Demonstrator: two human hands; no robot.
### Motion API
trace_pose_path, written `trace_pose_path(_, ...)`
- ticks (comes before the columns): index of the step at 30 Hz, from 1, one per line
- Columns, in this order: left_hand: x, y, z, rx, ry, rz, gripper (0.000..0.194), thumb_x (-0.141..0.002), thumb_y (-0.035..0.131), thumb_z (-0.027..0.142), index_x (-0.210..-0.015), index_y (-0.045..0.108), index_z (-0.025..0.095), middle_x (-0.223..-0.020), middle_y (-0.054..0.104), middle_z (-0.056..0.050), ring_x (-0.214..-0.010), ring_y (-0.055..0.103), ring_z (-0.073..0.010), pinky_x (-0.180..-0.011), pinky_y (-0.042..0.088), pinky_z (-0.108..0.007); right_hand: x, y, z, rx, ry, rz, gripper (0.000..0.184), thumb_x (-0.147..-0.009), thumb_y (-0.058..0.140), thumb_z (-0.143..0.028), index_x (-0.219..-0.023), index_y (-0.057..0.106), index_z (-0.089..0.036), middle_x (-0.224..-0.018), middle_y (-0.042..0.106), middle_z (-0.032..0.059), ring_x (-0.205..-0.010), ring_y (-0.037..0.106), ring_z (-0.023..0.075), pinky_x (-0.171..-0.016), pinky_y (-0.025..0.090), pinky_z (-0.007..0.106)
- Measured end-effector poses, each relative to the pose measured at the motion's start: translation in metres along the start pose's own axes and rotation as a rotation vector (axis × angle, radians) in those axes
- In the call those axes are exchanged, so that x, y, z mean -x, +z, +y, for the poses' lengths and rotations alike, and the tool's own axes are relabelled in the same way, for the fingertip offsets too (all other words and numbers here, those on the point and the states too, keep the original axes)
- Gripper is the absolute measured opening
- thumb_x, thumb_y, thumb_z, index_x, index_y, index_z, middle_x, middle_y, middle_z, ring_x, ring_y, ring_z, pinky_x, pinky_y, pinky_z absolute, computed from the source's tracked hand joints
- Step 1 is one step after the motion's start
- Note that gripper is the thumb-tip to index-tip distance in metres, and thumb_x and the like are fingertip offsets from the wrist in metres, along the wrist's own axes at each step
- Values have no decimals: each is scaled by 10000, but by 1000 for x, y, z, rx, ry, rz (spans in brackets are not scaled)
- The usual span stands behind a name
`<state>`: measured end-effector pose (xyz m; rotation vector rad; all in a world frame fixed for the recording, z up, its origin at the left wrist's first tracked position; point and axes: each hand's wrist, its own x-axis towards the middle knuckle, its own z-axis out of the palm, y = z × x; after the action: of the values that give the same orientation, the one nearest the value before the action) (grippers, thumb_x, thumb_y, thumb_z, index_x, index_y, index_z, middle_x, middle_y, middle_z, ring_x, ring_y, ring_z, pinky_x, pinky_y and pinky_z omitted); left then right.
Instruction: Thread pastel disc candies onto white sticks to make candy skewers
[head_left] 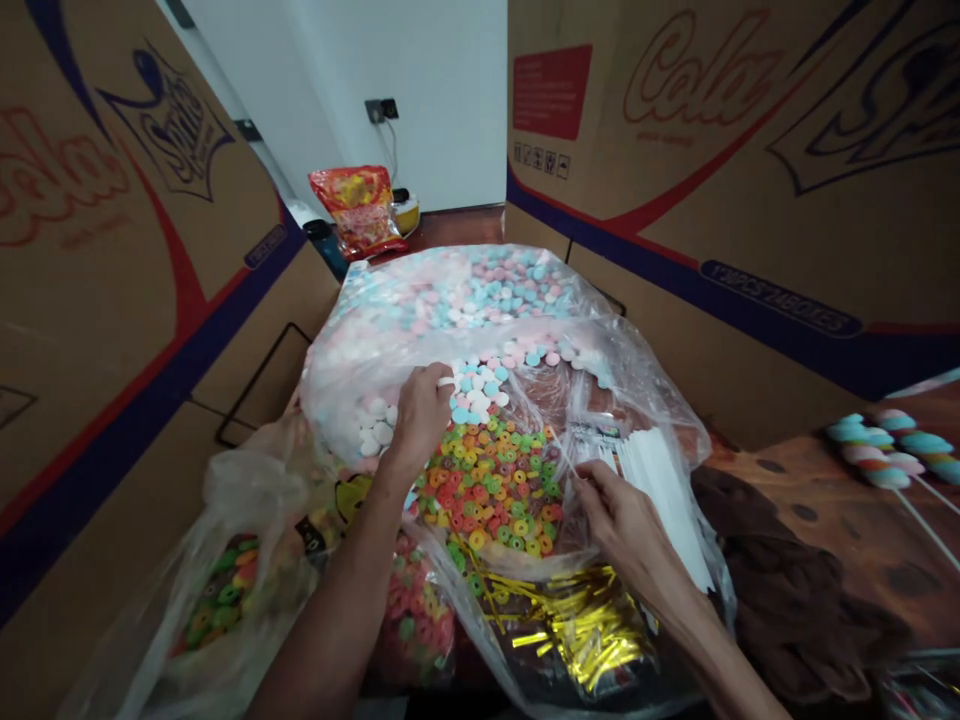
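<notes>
My left hand (424, 410) is closed at the edge of a heap of pink, blue and white marshmallows (480, 385), its fingertips pinching a small white one. Between the thumb and fingers of my right hand (611, 500) is a thin white stick (562, 452), pointing up and to the left over the candy. Below both hands lies a pile of ring-shaped gummies (495, 490) in red, orange, yellow and green. Many white sticks (667, 490) lie in a bundle just beyond my right hand. Gold twist ties (592, 625) sit nearer to me.
Tall cardboard boxes (720, 130) stand on both sides. A large clear bag (420, 290) of marshmallows fills the back. Several finished candy skewers (885, 450) rest at the right, near a dark brown cloth (787, 590). A red snack packet (356, 210) stands behind.
</notes>
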<state>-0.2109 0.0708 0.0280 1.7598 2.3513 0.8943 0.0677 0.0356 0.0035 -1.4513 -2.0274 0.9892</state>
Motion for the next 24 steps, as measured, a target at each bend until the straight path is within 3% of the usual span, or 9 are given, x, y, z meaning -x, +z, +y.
trace_pose_path(6,-25,7,-19,-256,-57,48,201,-853,487,139,-952,656,181,-975,632,-131,-984,583,-283,-843,432,-370,-61,8,-24,256,-242,-100,271,-965,344,-232,-917,610,-201,-821,679,43,-732,620,192,-653,389,265)
trace_pose_path(9,-45,11,-37,-285,-31,73,276,-878,424,117,-1045,639,165,-1057,622,-148,-1037,571,-276,-875,426,-369,-102,18,-21,515,-248,-32,285,-961,366,-179,-1059,634,-175,-1013,659,104,-863,615,214,-702,404,276)
trace_pose_path(12,-66,9,-52,-315,30,22,345,-887,355,87,-1109,614,137,-1133,611,-173,-1117,539,-284,-922,412,-376,-139,21,-14,645,-220,2,336,-947,370,-152,-1176,616,-165,-1102,605,137,-866,605,218,-694,423,285)
trace_pose_path(16,-86,8,-56,-286,100,-64,364,-865,350,47,-1087,620,148,-1077,648,-162,-1060,577,-278,-914,421,-379,-181,4,-9,689,-227,100,488,-932,345,-128,-1402,459,-191,-1267,537,174,-952,606,244,-709,449,301)
trace_pose_path(19,-96,15,-49,-215,155,-114,339,-837,410,30,-1022,639,199,-933,686,-95,-876,637,-233,-819,459,-339,-213,-18,-10,647,-214,233,504,-915,378,-161,-1413,456,-170,-1384,465,224,-1074,574,305,-765,456,348)
trace_pose_path(22,-108,23,-43,-131,169,-90,257,-819,489,37,-950,654,184,-880,689,-90,-840,652,-227,-788,479,-329,-240,-33,-14,545,-174,278,411,-921,350,-190,-1228,610,-102,-1198,605,247,-958,615,303,-734,450,360)
trace_pose_path(24,-120,22,-44,-64,150,-4,208,-845,504,49,-939,659,153,-943,684,-126,-922,649,-235,-831,487,-344,-253,-33,-18,492,-200,252,414,-952,307,-231,-1074,685,-113,-973,694,187,-820,639,260,-679,444,323)
